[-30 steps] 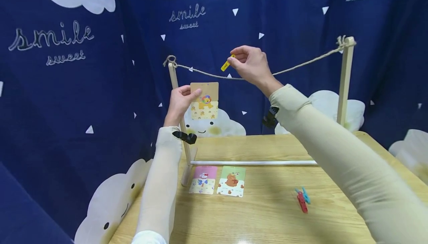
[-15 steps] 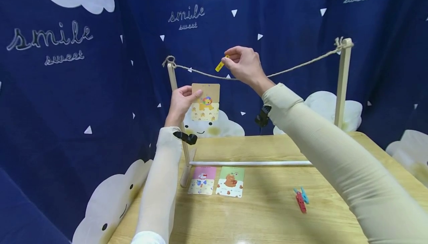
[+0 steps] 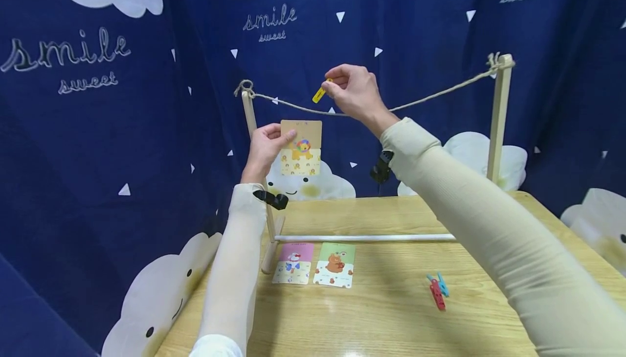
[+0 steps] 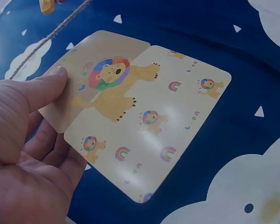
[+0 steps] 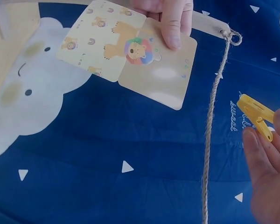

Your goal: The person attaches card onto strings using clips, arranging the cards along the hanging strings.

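Observation:
My left hand pinches a tan and cream card with a lion picture by its left edge, thumb in front and fingers behind. The card is upright just below the rope, apart from it. Above the rope, my right hand pinches a yellow clothespin between thumb and fingers. In the right wrist view the clothespin is beside the rope, not touching it. The left wrist view shows the card's whole front except where the thumb covers it.
Wooden posts carry the rope at both ends, with a white bar low between them. On the table lie a pink card, a green card, a red clothespin and a blue clothespin.
My right hand has moved a little left with the yellow clothespin, nearer above the card. The left hand and lion card have hardly moved. The view has shifted slightly.

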Available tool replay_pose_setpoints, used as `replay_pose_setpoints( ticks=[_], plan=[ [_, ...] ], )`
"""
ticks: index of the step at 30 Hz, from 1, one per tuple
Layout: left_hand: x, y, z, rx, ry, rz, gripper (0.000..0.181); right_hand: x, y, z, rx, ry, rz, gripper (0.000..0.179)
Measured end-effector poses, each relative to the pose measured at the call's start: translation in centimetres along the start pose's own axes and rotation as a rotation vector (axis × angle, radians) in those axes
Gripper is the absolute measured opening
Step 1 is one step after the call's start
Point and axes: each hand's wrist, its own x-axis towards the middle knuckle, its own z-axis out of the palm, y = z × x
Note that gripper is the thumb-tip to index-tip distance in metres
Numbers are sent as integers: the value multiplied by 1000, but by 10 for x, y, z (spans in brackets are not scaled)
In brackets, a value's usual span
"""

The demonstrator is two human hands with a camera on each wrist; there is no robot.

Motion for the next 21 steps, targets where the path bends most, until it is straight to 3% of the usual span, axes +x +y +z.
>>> replay_pose_setpoints(
  ticks=[21],
  plan=[
    [5, 4, -9, 4, 22, -19, 27, 7, -3, 18, 20, -19, -31, 27]
  ],
)
